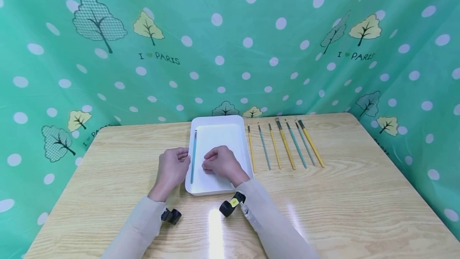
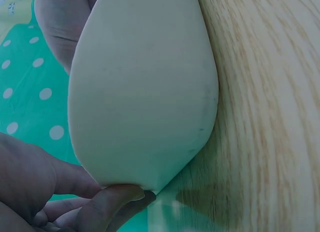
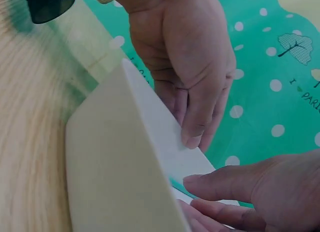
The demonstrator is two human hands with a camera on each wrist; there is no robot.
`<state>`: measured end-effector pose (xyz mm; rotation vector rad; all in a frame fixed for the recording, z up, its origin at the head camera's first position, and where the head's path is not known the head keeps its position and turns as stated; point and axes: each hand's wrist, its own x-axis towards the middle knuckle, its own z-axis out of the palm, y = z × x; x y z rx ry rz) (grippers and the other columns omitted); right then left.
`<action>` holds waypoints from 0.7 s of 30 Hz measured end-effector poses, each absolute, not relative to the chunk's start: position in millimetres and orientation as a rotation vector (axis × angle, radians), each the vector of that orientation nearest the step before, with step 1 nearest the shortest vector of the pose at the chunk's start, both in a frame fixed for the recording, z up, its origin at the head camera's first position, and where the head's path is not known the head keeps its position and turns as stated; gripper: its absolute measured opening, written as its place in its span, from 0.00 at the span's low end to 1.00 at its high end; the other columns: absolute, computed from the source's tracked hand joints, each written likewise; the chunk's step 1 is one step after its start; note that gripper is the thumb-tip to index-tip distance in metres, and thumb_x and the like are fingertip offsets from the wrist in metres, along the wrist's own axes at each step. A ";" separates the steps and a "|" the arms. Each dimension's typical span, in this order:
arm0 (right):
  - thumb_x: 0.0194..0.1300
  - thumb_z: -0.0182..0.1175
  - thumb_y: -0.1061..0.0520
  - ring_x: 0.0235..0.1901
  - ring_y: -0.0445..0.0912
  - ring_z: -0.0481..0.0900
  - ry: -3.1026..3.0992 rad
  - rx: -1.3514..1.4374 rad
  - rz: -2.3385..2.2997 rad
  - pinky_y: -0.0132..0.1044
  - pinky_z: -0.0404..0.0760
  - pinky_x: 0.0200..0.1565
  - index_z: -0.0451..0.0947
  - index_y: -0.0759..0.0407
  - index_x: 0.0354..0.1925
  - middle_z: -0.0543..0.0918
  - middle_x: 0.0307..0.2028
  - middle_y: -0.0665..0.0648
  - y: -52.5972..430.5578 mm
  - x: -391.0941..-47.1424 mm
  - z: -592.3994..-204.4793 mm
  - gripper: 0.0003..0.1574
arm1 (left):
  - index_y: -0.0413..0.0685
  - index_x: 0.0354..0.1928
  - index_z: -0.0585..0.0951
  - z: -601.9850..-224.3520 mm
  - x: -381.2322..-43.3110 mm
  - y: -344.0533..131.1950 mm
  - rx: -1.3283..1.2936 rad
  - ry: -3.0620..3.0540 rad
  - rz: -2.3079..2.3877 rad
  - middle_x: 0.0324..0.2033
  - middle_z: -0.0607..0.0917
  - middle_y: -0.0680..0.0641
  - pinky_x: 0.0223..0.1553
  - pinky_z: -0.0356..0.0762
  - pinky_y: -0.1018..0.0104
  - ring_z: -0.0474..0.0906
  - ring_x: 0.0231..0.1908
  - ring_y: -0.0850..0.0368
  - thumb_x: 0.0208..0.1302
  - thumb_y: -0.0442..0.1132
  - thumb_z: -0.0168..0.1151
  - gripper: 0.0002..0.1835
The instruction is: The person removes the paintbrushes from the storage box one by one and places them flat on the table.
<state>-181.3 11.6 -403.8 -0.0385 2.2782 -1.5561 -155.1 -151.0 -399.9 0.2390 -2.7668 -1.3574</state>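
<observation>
A white tray lies on the wooden table, with one teal-handled paintbrush along the left part of its floor. At the tray's left side my left hand pinches the rim between thumb and fingers. In the left wrist view the fingertips meet the end of the pale outer wall. Over the middle of the tray is my right hand, its fingers bent loosely and nothing seen between them. The right wrist view shows its thumb overlapping the teal handle; from the head, hand and brush stand apart.
To the right of the tray, several paintbrushes with yellow handles and teal handles lie side by side, bristles toward the back. A green polka-dot cloth hangs behind the table. Black wrist cameras sit under both wrists.
</observation>
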 end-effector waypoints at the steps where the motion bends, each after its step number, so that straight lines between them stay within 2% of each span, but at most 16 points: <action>1: 0.64 0.67 0.64 0.32 0.45 0.90 2.261 -0.032 -1.567 0.35 0.88 0.37 0.83 0.65 0.44 0.89 0.32 0.57 10.2 -181.7 -403.4 0.10 | 0.32 0.59 0.81 -399.8 -155.1 -151.1 0.237 -2.765 -1.357 0.52 0.87 0.33 0.51 0.85 0.54 0.86 0.53 0.41 0.71 0.32 0.57 0.17; 15: 0.61 0.69 0.65 0.28 0.44 0.89 2.264 0.040 -1.554 0.32 0.87 0.32 0.83 0.66 0.40 0.87 0.28 0.56 -12.8 -178.6 -402.8 0.08 | 0.32 0.58 0.81 -399.0 -154.0 -151.4 0.212 -2.770 -1.350 0.52 0.87 0.32 0.50 0.86 0.54 0.86 0.53 0.41 0.71 0.31 0.57 0.17; 21: 0.61 0.69 0.65 0.28 0.44 0.89 2.277 0.064 -1.534 0.31 0.86 0.31 0.83 0.66 0.42 0.86 0.29 0.56 -19.5 -176.6 -402.6 0.10 | 0.32 0.59 0.81 -399.5 -155.1 -151.6 0.215 -2.770 -1.357 0.52 0.87 0.33 0.50 0.86 0.54 0.86 0.53 0.41 0.71 0.32 0.57 0.17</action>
